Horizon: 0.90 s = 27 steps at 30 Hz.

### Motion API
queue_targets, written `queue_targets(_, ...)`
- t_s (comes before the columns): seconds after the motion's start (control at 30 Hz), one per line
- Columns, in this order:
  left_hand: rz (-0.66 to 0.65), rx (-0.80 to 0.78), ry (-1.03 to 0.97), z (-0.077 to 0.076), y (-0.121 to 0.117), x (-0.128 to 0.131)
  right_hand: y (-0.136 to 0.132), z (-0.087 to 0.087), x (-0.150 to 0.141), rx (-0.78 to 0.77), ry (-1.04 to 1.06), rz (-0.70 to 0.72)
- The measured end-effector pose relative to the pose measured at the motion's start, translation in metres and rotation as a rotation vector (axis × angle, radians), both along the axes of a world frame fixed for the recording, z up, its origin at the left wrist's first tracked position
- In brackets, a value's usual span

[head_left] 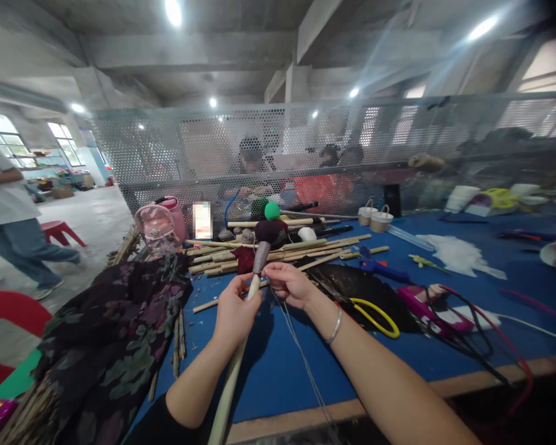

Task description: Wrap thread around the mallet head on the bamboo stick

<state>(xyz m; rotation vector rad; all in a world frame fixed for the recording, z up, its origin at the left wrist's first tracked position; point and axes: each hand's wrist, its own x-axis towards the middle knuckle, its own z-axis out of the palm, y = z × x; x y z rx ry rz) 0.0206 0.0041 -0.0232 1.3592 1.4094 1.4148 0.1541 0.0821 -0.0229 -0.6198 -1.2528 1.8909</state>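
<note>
A long, pale, smooth round stick point(234, 374) is slanting up from the lower edge of the view, over the blue flat tabletop point(301, 371) with its light wood-coloured edge. The left hand point(238, 309) is gripping it near its upper end, thumb and fingers clamping around the shaft. The right hand point(290, 285), with a shiny silver-coloured bangle point(336, 326) circling its wrist, is holding its thumb and fingertips together beside the base of a grey, tapering wrapping point(261, 256) that is covering the stick's tip. Thin grey thread point(293, 330) is trailing in loose strands from just below those fingertips toward the table's edge; whether they are pinching it, I cannot tell.

Beyond the wrapping, a rounded dark maroon bundle point(269, 233) is bulging; its join to the stick is not showing. A bright green smooth ball point(272, 211) is sitting just behind it. Slender straw-coloured sticks point(306, 251) are lying crosswise in a loose pile. To the right, scissors with looped yellow handles point(377, 318) are resting partly on black cloth point(366, 287), and white fluffy fibre point(463, 250) is spreading in a soft, ragged heap. At the left, dark floral fabric point(115, 327) is draping in crumpled folds.
</note>
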Motion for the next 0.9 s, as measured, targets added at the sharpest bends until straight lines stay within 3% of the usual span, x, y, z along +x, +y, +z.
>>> queue_targets(0.13, 0.015, 0.047, 0.048, -0.005, 0.001, -0.001, -0.001, 0.0, 0.0, -0.06, 0.052, 0.067)
queue_targets(0.57, 0.024, 0.022, -0.107, 0.004, 0.0, -0.003, -0.005, -0.001, -0.007, -0.036, -0.042, -0.033)
queue_targets(0.77, -0.028, -0.05, -0.241, 0.009, -0.002, 0.003, -0.003, -0.002, -0.008, -0.014, -0.025, -0.036)
queue_targets(0.9, -0.144, -0.081, -0.36, 0.011, -0.004, 0.006, -0.002, -0.001, -0.003, -0.006, 0.02, 0.063)
